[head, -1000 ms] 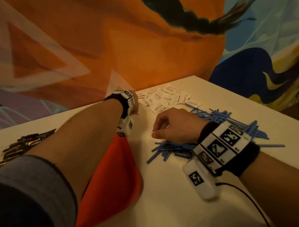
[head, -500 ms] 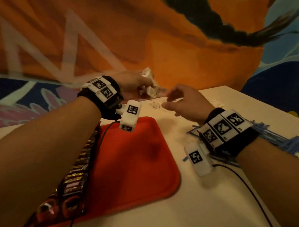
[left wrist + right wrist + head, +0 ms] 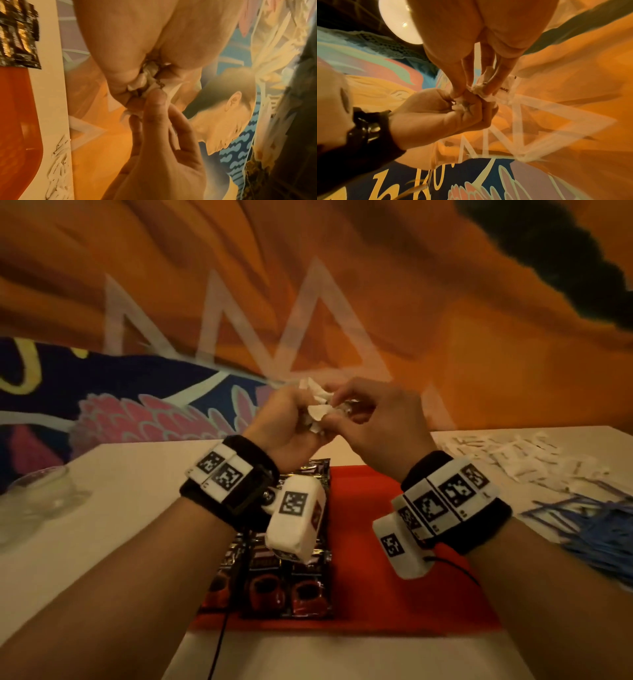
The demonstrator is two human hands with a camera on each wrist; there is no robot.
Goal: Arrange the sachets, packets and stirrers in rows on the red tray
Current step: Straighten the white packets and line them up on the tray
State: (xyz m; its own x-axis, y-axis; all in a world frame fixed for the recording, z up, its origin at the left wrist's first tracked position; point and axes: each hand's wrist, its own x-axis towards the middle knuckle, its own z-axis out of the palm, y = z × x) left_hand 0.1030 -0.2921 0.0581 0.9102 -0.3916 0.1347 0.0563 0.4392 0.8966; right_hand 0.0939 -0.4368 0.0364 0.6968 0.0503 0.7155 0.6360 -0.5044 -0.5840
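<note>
At the far left of the white table (image 3: 144,474) stood a clear glass bowl (image 3: 41,491), well apart from everything else. Next came the red tray (image 3: 370,542), and along its left side dark foil packets (image 3: 274,590) already lay side by side in a row, while the rest of the tray's red surface showed bare. Raised above the tray's far edge, the person's left hand (image 3: 284,429) was closed around a crumpled bunch of small white paper sachets (image 3: 317,405), several corners poking out of the fist. Touching it, the right hand (image 3: 373,426) pinched one sachet from that bunch between thumb and fingertips (image 3: 456,92), seemingly about to draw it free. Those sachets looked very light, thin and soft, easy to crease or tear; I judged each was best taken by a flat edge or corner and pulled out singly, since a tight fist would crumple them further. Further right on the table lay a loose scatter of more white sachets (image 3: 524,457), and nearest the right edge a tangled heap of thin blue stirrers (image 3: 603,529), none yet on the tray. The stirrers looked stiff, slim and light, likely to roll or slide apart unless gathered in a small aligned bundle held at the middle.
</note>
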